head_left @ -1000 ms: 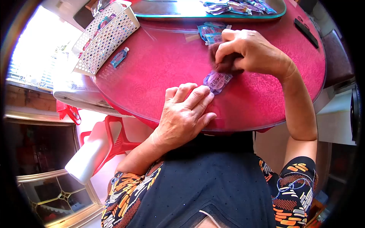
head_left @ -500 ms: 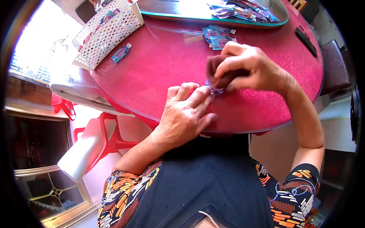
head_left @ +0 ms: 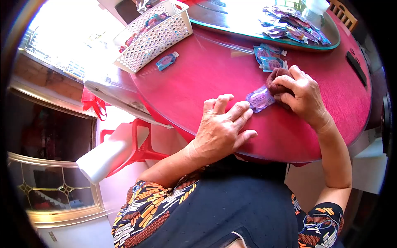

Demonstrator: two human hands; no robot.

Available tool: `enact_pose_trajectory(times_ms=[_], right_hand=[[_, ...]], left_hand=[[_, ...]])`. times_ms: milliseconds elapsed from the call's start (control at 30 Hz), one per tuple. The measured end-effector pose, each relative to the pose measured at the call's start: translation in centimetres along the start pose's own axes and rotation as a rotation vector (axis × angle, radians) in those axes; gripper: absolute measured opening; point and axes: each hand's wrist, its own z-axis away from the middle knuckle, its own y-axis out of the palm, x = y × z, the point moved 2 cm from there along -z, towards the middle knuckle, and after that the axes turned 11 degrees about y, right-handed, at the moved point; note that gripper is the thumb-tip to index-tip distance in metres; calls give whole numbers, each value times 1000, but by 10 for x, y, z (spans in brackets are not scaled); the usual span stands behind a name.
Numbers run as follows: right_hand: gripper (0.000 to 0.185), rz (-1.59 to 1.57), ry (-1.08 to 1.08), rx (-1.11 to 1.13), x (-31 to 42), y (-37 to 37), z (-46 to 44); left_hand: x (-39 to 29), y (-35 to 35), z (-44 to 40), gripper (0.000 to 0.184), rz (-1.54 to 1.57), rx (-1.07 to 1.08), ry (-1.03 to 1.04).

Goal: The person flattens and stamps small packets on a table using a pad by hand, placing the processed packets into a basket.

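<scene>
Purple packet (head_left: 259,99) lies flat on the red-covered table (head_left: 198,78), near the edge closest to the wearer, between the two hands; printed characters on its face, too small to read. Left hand (head_left: 223,128): palm down, fingers extended and somewhat spread, index and middle fingertips at the packet's near left end; thumb apart from it, pointing right. Left grip released, nothing clasped. Right hand (head_left: 302,97): fingers and thumb curled round a bunched brown cloth (head_left: 278,80), right grip grasping it. Cloth sits at the packet's far right end; whether it presses on the film there cannot be told. Just beyond the cloth, a small group of blue packets (head_left: 271,64) lies on the table, overlapping one another. Further off, a large tray (head_left: 223,18) with a teal rim carries a heap of purple and blue packets (head_left: 293,25) at its right side. To the left, a white perforated basket (head_left: 165,37) stands with colourful contents partly visible over its wall; one single blue packet (head_left: 166,62) lies just beside it. Far right, a slim black object (head_left: 356,68) rests near the table's edge, well apart from both hands.
</scene>
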Motion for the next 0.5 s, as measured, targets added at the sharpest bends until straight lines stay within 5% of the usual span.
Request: enact_pose_trajectory(times_ms=[500], right_hand=[[47,108,16,123,7,-9,5]], left_hand=[[141,-31,26,62,-176,96,-438]])
